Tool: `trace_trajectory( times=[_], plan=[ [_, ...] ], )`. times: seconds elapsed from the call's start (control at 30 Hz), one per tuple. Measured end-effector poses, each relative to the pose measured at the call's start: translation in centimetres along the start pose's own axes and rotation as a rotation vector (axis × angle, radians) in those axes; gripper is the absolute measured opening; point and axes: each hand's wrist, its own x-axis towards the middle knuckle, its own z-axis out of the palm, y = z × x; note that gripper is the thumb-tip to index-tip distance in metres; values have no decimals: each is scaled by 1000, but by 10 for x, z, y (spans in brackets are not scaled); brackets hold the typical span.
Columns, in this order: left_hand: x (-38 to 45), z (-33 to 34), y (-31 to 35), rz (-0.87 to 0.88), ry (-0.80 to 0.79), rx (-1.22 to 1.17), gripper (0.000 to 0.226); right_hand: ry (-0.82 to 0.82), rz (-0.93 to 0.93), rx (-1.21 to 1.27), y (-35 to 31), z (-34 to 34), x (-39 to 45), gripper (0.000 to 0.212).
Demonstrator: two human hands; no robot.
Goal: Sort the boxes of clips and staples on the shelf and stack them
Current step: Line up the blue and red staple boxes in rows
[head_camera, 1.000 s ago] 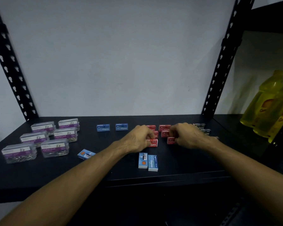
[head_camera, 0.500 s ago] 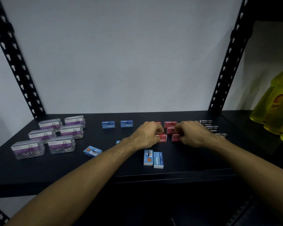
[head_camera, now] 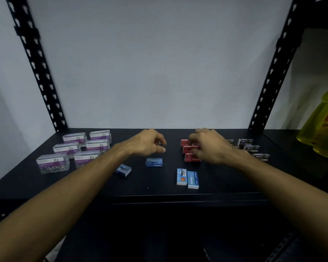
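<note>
the right hand point(head_camera: 209, 146) pinches a red staple box point(head_camera: 192, 146) over the red pile beneath it (likely to square the stack), while the left hand point(head_camera: 149, 143), loosely curled and holding nothing, hovers above the blue box point(head_camera: 154, 162).

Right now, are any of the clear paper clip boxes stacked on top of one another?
No, the six clear paper clip boxes each sit directly on the black shelf, side by side in rows at the left.

On the black shelf point(head_camera: 159, 188), the right hand point(head_camera: 210, 146) pinches a red staple box point(head_camera: 191, 147) among the red boxes, while the left hand point(head_camera: 146, 143) hovers loosely curled above a blue staple box point(head_camera: 154, 162). Clear paper clip boxes point(head_camera: 78, 148) sit at left, black staple boxes point(head_camera: 251, 147) at right
</note>
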Motion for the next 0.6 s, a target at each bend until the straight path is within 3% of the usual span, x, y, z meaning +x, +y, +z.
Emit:
trace_trajectory(
  times=[0.4,0.6],
  plan=[
    [-43,-21,-42,-90,4,42,29,-52,-99,115,-55,13,13,14],
    [-65,-21,-59,-136,-69,-1,39,-94,-119,190,-81,30,23,30]
  ],
)
